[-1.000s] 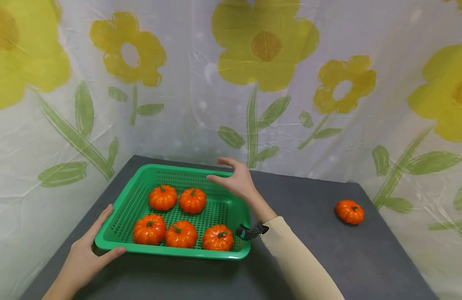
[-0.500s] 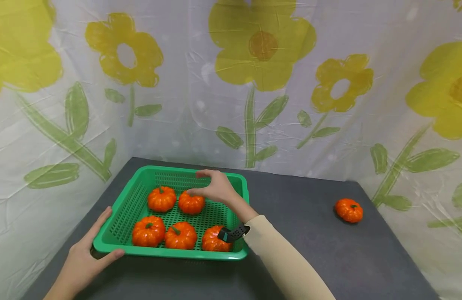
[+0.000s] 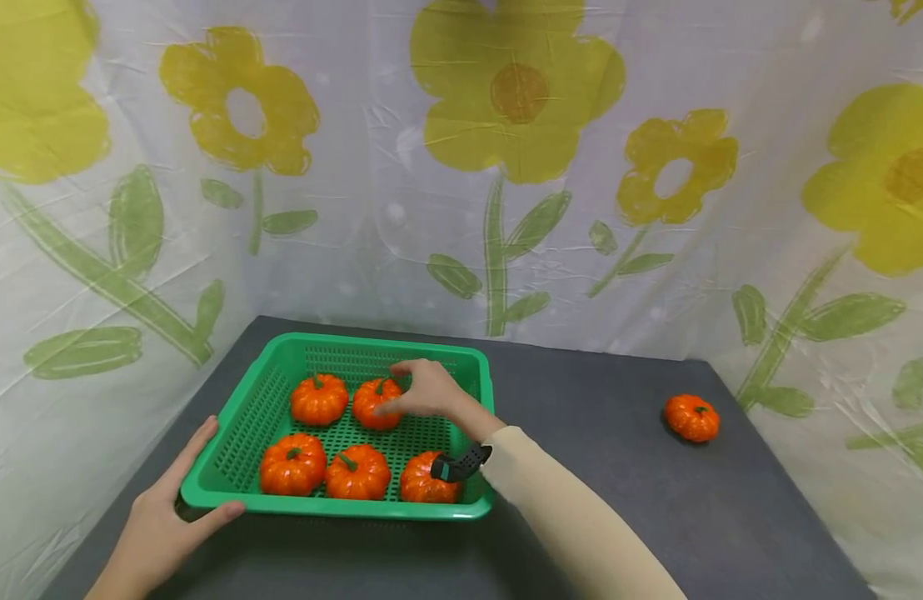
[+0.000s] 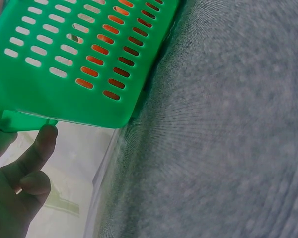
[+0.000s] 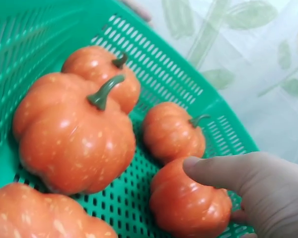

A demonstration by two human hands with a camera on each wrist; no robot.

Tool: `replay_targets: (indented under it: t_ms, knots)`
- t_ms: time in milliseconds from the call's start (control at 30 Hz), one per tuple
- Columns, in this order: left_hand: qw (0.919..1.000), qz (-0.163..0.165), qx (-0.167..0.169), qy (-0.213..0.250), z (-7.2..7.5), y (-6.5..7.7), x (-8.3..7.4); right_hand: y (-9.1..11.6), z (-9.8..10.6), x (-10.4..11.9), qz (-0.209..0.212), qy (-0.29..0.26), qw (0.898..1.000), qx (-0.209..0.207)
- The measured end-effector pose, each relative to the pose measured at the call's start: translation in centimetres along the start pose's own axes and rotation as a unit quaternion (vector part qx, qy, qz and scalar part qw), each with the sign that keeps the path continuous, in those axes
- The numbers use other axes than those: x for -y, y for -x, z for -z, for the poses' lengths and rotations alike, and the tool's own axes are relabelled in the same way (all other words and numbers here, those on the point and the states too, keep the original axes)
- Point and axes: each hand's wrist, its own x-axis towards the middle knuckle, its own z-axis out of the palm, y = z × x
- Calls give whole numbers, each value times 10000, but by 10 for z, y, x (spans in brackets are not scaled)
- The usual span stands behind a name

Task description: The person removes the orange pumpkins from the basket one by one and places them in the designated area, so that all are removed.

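Note:
A green plastic basket (image 3: 334, 507) stands on the dark table with several orange toy pumpkins inside. My left hand (image 3: 156, 515) holds its near left corner, thumb at the front and fingers along the left side. In the left wrist view, a fingertip of the left hand (image 4: 22, 178) touches under the rim. Inside the basket, my right hand (image 3: 430, 392) grips the back right pumpkin (image 3: 369, 408) with thumb in front and fingers behind. The right wrist view shows the thumb on this pumpkin (image 5: 186, 201); most of the other fingers are hidden.
Another pumpkin (image 3: 319, 400) sits left of the gripped one, with several along the basket's front side. One lone pumpkin (image 3: 691, 418) lies on the table (image 3: 604, 475) at the right. A flower-printed curtain (image 3: 356, 225) hangs behind and at both sides.
My right hand has moved left and down from above the basket's back right part onto the back right pumpkin. The left hand stays at the corner.

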Motion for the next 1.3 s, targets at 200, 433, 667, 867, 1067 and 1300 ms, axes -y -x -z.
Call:
replay_targets:
  t_ms: [200,433,667,867,1067,1300]
  knots:
    - [10000,-7,-43,-45,0,0,0,-2,-4,-1,6,370,9993,61]
    - [10000,11,-21,-63,0,2,0,-2,-10,0,-189,544,9983,-31]
    - [10000,9,34,-36,0,1,-1,0,-13,2,-281,502,9983,15]
    - [10000,-6,10,-27,0,1,0,0,-12,3,-294,586,9978,113]
    - [10000,39,0,-24,-1,2,1,1,-12,2,-279,435,9986,133]
    - [9999,87,51,-60,1,1,0,1,-10,3,-290,295,9990,144]
